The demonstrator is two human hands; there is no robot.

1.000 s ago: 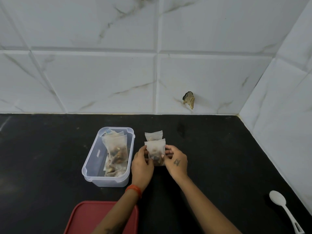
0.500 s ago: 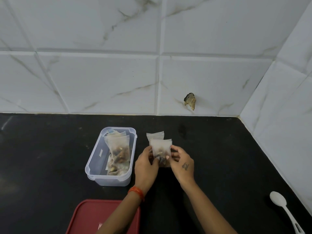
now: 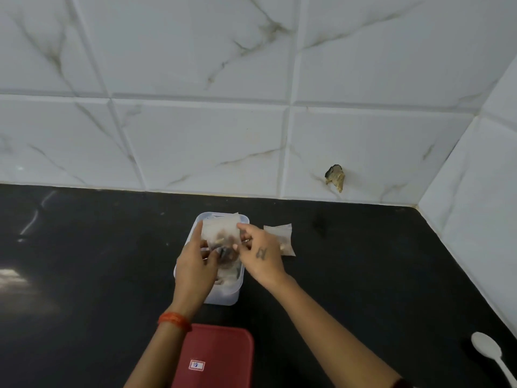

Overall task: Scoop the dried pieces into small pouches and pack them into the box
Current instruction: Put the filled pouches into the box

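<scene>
The black counter [image 3: 84, 275] carries everything, with the clear box [image 3: 223, 295] as the landmark. Just nearer than the box lies its red lid [image 3: 218, 357], set off so the box is open for packing. Both hands hold one filled pouch [image 3: 221, 233] upright right over the box: the left hand [image 3: 193, 273] has its fingers curled on the pouch's left edge, the right hand [image 3: 260, 256] pinches the right edge, likely to steer it in beside the pouches already inside. Just right of the box lies a second filled pouch [image 3: 279, 236], flat on the counter, probably next to go in. Far right of the box, near the counter's edge, rests the white spoon [image 3: 492, 357], untouched
</scene>
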